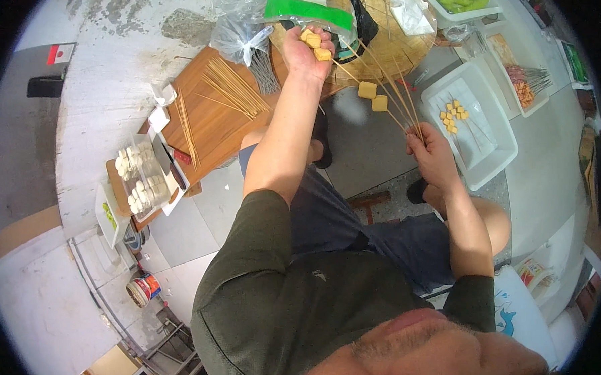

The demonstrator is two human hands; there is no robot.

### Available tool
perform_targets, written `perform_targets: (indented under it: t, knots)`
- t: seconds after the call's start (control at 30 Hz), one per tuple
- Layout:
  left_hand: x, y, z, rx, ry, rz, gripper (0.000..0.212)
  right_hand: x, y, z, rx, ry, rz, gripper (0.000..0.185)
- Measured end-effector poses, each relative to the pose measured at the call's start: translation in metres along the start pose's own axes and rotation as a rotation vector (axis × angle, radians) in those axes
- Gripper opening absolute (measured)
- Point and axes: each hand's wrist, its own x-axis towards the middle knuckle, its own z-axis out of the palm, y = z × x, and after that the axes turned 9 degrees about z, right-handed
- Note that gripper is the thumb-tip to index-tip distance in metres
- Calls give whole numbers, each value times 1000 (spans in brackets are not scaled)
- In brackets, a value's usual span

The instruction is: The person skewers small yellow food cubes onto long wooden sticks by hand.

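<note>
My left hand (305,56) is palm up, fingers curled around several yellow food cubes (322,54). My right hand (431,154) grips the lower ends of several thin bamboo skewers (389,85), which fan out away from me. Two yellow cubes (366,90) are threaded on one of them. That skewer's far tip reaches the cube at the edge of my left palm; whether it has pierced it I cannot tell. To the right of my right hand, a white plastic tub (505,153) holds several skewers with yellow cubes (453,114) on a white liner.
A wooden board (177,122) at left carries loose bamboo skewers (233,87). Beside it are a clear container of white pieces (144,181) and a knife (177,175). Ahead stands a round chopping block (405,52) with a green-white bag (308,8). More tubs (533,104) stand at right.
</note>
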Motion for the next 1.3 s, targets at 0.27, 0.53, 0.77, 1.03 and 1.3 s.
perform_targets:
  t: [0.27, 0.53, 0.77, 1.03, 1.3]
  knots:
    - [-2, 3, 3, 28, -141, 21, 22, -2, -5, 0, 13, -8, 13, 10]
    - [-7, 4, 8, -4, -252, -55, 16, -4, -5, 0, 29, -17, 21, 11]
    - [-13, 0, 13, 95, -312, 9, 12, -5, -4, -2, -30, -17, 16, 11]
    - [-19, 2, 20, 331, -390, 137, 9, -6, -6, -3, -83, 23, 13, 16]
    - [-26, 0, 26, 423, -406, 229, 9, -8, -12, 0, 4, -12, 68, 16]
